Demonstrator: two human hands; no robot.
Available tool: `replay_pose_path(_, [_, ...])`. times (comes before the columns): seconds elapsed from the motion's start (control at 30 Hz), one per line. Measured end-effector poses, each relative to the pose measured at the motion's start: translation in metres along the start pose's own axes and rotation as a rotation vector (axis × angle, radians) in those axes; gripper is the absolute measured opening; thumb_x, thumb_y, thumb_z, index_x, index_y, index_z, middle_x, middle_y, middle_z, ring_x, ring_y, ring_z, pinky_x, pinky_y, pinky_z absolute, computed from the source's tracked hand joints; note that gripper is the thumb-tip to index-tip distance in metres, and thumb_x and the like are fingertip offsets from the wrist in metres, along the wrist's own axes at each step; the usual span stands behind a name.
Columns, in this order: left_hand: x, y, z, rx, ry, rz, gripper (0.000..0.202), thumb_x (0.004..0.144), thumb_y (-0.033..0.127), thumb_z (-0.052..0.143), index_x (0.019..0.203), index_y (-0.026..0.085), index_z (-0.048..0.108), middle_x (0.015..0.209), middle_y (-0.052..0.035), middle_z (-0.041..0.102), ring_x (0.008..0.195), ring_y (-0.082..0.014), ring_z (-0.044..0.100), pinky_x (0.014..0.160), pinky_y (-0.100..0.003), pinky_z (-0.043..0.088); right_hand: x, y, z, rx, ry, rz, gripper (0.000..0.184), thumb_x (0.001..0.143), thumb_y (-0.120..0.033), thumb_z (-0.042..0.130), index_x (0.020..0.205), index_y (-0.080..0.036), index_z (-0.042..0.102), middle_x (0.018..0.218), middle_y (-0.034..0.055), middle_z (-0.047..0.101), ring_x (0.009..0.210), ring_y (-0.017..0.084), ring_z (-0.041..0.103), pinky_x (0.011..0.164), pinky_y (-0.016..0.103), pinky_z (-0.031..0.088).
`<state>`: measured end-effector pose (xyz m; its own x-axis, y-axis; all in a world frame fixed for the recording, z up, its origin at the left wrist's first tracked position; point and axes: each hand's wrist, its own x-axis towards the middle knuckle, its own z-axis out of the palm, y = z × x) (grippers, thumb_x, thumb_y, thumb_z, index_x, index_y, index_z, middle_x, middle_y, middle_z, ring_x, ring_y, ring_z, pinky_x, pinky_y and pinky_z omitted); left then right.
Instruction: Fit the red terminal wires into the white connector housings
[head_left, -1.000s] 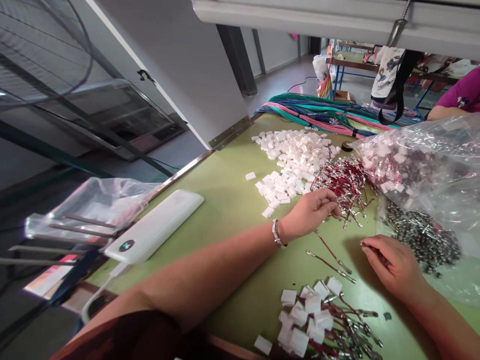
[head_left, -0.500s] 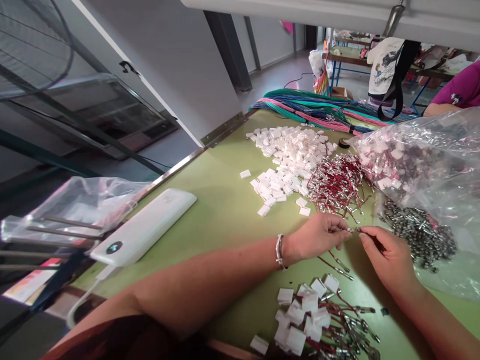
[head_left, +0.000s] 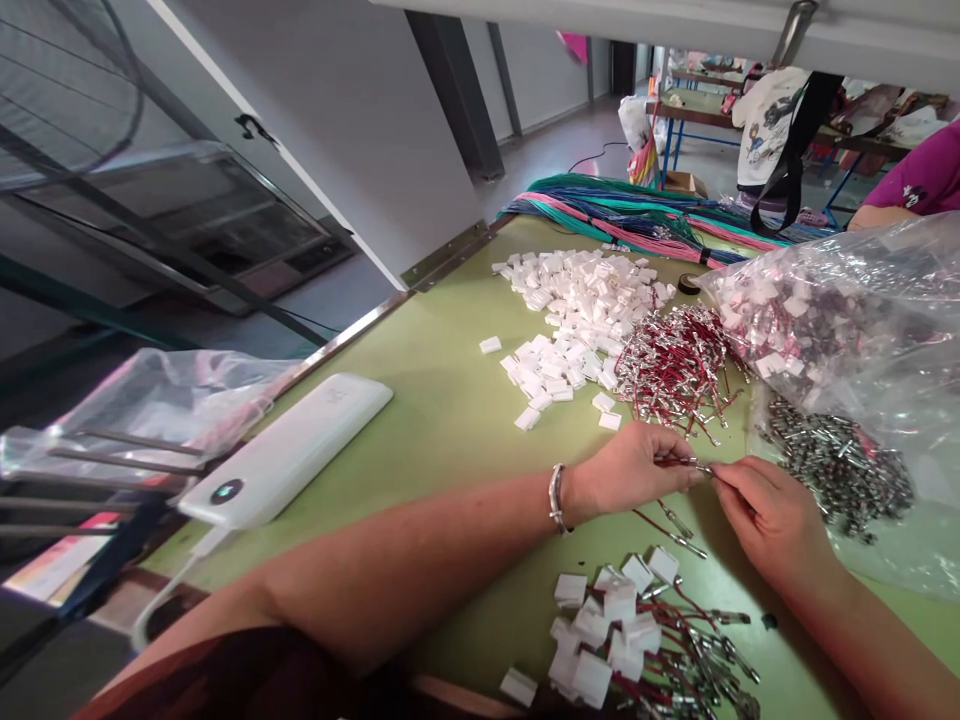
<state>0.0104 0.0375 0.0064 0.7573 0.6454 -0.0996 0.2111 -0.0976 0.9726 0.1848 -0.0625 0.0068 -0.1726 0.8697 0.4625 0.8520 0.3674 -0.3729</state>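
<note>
My left hand (head_left: pixel 637 468), with a bracelet at its wrist, is closed on a short red wire (head_left: pixel 671 461) that ends in a metal terminal. More red wires (head_left: pixel 675 530) with metal ends hang below its fingers. Fingertips of my right hand (head_left: pixel 772 505) pinch a small metal piece (head_left: pixel 705 470), which meets the wire's end between the two hands. Below them lies a heap of red wires with metal ends (head_left: pixel 705 640) and white plastic housings (head_left: pixel 592 625). Beyond the hands is a pile of red wires with terminals (head_left: pixel 675 365).
White housings (head_left: pixel 592 290) are heaped farther back. To the right, a clear plastic bag (head_left: pixel 900 330) and small metal parts (head_left: pixel 840 465) lie on the table. A white power bank (head_left: pixel 292 450) sits left. Bundled coloured cables (head_left: pixel 622 215) line the back; a person's purple sleeve (head_left: pixel 922 170) shows.
My right hand has moved slightly left, bringing its metal piece against the end of the wire in my left hand. The gap between the fingertips has closed.
</note>
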Motion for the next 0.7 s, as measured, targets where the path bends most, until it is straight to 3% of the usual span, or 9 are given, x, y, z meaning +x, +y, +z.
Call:
replay_pose_path(0.1, [-0.002, -0.001, -0.002, 0.221, 0.023, 0.092, 0.015, 0.081, 0.024, 0.058, 0.072, 0.015, 0.066, 0.063, 0.0003, 0.064, 0.056, -0.0082, 0.053, 0.052, -0.021, 0.041, 0.0, -0.001, -0.001, 0.002, -0.056, 0.008, 0.022, 0.094, -0.02, 0.046, 0.087, -0.017, 0.066, 0.069, 0.0033, 0.063, 0.062, 0.015, 0.057, 0.058, 0.027, 0.044])
replay_pose_path(0.27, [-0.011, -0.007, -0.003, 0.865, 0.063, 0.568, 0.021, 0.087, 0.012, 0.047, 0.078, 0.017, 0.065, 0.069, -0.0016, 0.065, 0.064, -0.0119, 0.058, 0.055, -0.025, 0.042, 0.003, -0.005, -0.005, 0.15, -0.212, 0.24, 0.019, 0.088, -0.023, 0.051, 0.075, -0.02, 0.065, 0.062, -0.0006, 0.065, 0.055, 0.013, 0.057, 0.051, 0.025, 0.042])
replay_pose_path(0.4, [-0.014, -0.009, -0.003, 1.089, -0.029, 0.828, 0.024, 0.091, 0.011, 0.044, 0.075, 0.016, 0.06, 0.066, -0.0018, 0.061, 0.059, -0.0118, 0.053, 0.051, -0.027, 0.038, 0.005, -0.008, -0.005, 0.305, -0.373, 0.381, 0.023, 0.084, -0.025, 0.052, 0.064, -0.02, 0.062, 0.056, -0.0014, 0.063, 0.051, 0.012, 0.056, 0.048, 0.023, 0.042])
replay_pose_path(0.53, [-0.01, -0.008, -0.003, 1.09, 0.042, 0.834, 0.025, 0.093, 0.011, 0.041, 0.084, 0.016, 0.063, 0.069, -0.0022, 0.061, 0.061, -0.0123, 0.052, 0.054, -0.027, 0.04, 0.011, -0.013, -0.012, 0.309, -0.34, 0.444, 0.025, 0.086, -0.028, 0.051, 0.068, -0.02, 0.067, 0.058, -0.0004, 0.066, 0.053, 0.013, 0.059, 0.052, 0.024, 0.044])
replay_pose_path(0.63, [-0.004, -0.009, -0.006, 1.083, 0.112, 0.752, 0.025, 0.094, 0.012, 0.041, 0.09, 0.015, 0.065, 0.073, -0.0032, 0.063, 0.065, -0.0139, 0.054, 0.059, -0.028, 0.043, 0.015, -0.002, -0.024, 0.13, -0.165, 0.384, 0.025, 0.088, -0.033, 0.05, 0.088, -0.022, 0.072, 0.077, 0.0034, 0.073, 0.066, 0.016, 0.065, 0.063, 0.028, 0.048])
replay_pose_path(0.7, [-0.002, -0.009, -0.008, 1.102, 0.104, 0.66, 0.026, 0.094, 0.016, 0.044, 0.082, 0.015, 0.066, 0.074, -0.0038, 0.063, 0.067, -0.015, 0.054, 0.062, -0.029, 0.044, 0.015, 0.017, -0.03, -0.055, -0.035, 0.347, 0.028, 0.09, -0.035, 0.047, 0.095, -0.022, 0.072, 0.088, 0.0061, 0.073, 0.075, 0.018, 0.066, 0.071, 0.031, 0.048])
